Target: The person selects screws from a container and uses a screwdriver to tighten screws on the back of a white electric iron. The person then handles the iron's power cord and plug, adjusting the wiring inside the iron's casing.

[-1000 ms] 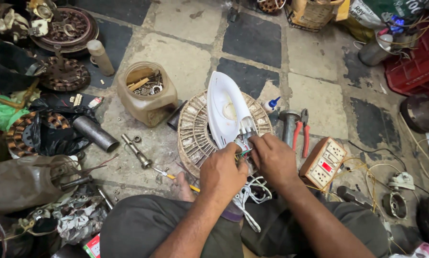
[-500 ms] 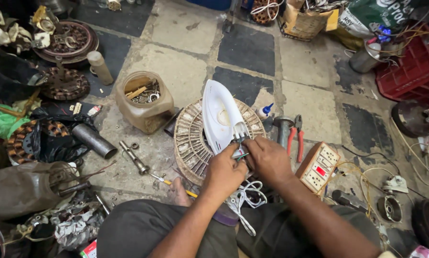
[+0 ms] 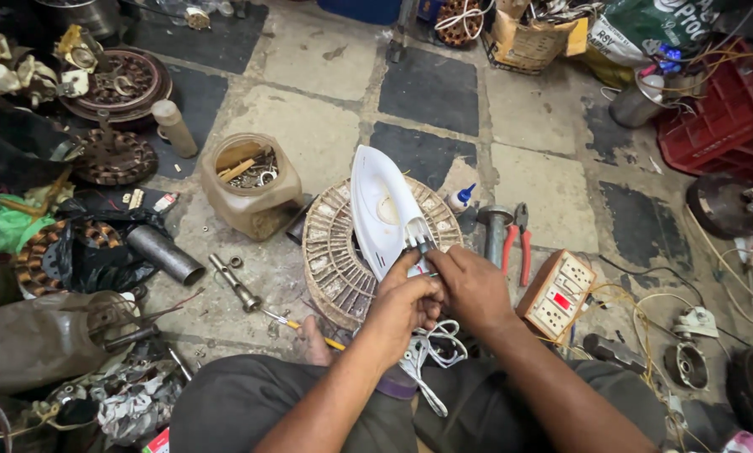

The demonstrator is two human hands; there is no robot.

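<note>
To my left on the floor sit a plastic jar of odd parts (image 3: 251, 186) and a yellow-handled screwdriver (image 3: 303, 327) by my knee. My left hand (image 3: 406, 304) is closed round the rear end of the white iron (image 3: 386, 211), which rests on a round motor winding (image 3: 336, 252) mid-floor. My right hand (image 3: 475, 285) pinches the fitting at its back; I judge steady, small pulls best, with the pliers (image 3: 523, 239) lying near on the right.
</note>
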